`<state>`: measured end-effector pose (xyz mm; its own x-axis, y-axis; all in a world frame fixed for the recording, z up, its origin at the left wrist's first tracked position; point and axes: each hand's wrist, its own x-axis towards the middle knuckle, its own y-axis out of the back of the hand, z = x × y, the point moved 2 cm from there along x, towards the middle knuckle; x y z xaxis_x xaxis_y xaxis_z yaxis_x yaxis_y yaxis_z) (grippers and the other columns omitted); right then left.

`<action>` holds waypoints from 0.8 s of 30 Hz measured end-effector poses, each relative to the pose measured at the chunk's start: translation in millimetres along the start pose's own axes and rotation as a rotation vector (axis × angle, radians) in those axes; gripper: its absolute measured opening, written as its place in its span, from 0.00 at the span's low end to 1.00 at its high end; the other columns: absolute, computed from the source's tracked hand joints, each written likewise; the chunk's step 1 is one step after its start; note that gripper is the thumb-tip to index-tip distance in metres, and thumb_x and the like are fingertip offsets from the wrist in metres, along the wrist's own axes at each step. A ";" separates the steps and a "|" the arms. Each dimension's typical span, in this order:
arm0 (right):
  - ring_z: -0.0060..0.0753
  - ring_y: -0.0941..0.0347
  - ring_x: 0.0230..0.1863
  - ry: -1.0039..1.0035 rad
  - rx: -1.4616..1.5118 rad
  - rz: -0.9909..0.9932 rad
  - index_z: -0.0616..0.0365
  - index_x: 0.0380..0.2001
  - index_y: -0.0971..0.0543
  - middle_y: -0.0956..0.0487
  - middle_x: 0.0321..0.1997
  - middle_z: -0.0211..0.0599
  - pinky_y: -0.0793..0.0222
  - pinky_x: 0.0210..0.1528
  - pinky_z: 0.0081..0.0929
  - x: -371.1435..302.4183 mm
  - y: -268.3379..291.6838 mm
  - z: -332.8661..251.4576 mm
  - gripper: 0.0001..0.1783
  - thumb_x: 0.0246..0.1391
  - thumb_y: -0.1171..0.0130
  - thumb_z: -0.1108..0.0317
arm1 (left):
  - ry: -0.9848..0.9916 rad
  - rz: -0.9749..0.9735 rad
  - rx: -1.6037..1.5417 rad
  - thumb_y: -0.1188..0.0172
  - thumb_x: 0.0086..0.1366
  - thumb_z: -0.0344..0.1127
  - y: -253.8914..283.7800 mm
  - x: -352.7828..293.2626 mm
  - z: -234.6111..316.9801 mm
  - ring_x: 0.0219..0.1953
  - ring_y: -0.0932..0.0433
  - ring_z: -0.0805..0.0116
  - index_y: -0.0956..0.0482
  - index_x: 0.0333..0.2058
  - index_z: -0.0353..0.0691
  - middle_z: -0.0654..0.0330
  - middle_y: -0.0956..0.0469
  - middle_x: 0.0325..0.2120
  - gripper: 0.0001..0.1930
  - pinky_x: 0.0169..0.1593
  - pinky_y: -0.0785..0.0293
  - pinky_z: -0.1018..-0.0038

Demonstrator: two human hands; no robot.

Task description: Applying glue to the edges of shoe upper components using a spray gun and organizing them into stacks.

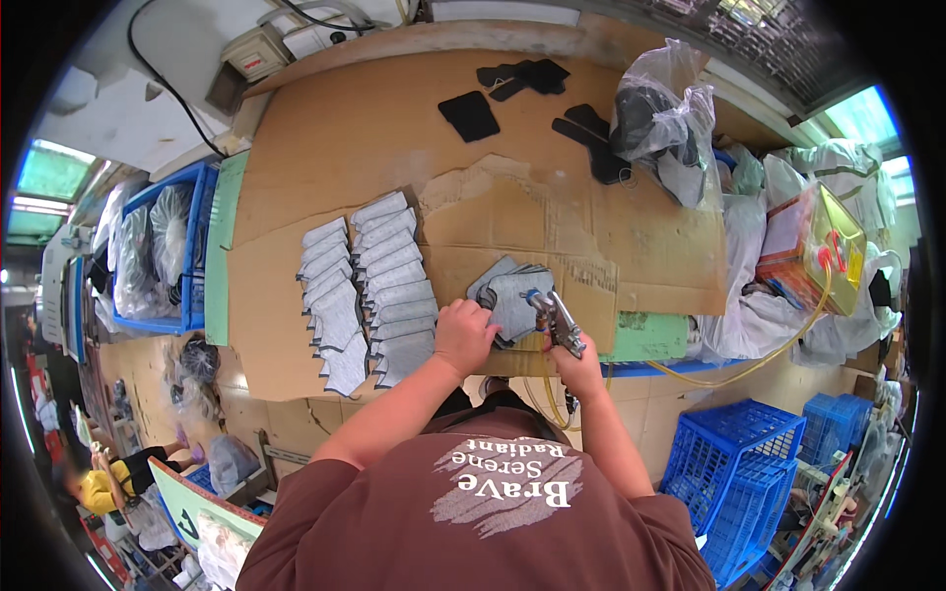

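My right hand [576,364] is closed around a metal spray gun [562,323], its nozzle pointing left over a small stack of grey cut pieces [522,297]. A yellow hose [542,394] hangs below the gun. At the stack's left edge, my left hand [466,335] has its fingers curled together and appears to pinch the edge of a grey piece; the fingertips are partly hidden. Left of that hand, grey cut pieces with dark edges lie overlapped in two columns, a longer right column [394,286] and a left column [335,305].
Cardboard [286,177] covers the table. Black cut pieces [469,116] lie toward the far side, near a clear plastic bag [665,118]. A metal tin [813,251] stands at the right among plastic bags. Blue crates [734,463] sit at lower right; another blue crate [202,246] is at the left.
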<state>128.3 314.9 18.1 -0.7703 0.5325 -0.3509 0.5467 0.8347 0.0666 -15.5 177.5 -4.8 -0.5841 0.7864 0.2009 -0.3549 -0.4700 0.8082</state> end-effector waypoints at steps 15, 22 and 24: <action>0.12 0.39 0.21 -0.037 0.045 0.015 0.57 0.39 0.27 0.26 0.29 0.25 0.40 0.22 0.15 -7.0 14.2 -3.2 0.17 0.43 0.54 0.77 | 0.601 0.160 -0.504 0.39 0.51 0.31 35.8 -26.9 -46.6 0.20 0.29 0.73 0.25 0.25 0.33 0.58 0.25 0.18 0.07 0.26 0.32 0.76; 0.16 0.35 0.28 -0.051 -0.007 -0.081 0.59 0.39 0.28 0.26 0.32 0.26 0.38 0.30 0.16 -1.1 6.7 -4.7 0.16 0.44 0.54 0.77 | 1.048 0.481 -0.662 0.41 0.54 0.28 111.3 -135.7 -146.2 0.23 0.28 0.77 0.26 0.29 0.33 0.63 0.26 0.22 0.06 0.28 0.31 0.81; 0.17 0.35 0.30 -0.033 -0.014 -0.070 0.59 0.39 0.28 0.26 0.32 0.26 0.38 0.34 0.17 1.6 5.2 -2.3 0.15 0.45 0.53 0.76 | 1.108 0.417 -0.557 0.41 0.54 0.28 122.0 -148.4 -159.5 0.24 0.28 0.74 0.26 0.29 0.33 0.61 0.26 0.23 0.06 0.30 0.30 0.79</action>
<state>129.1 320.4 20.0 -0.7954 0.4678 -0.3854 0.4867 0.8719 0.0539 -88.6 -60.5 -24.2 -0.9148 -0.0774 -0.3965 -0.0994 -0.9082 0.4065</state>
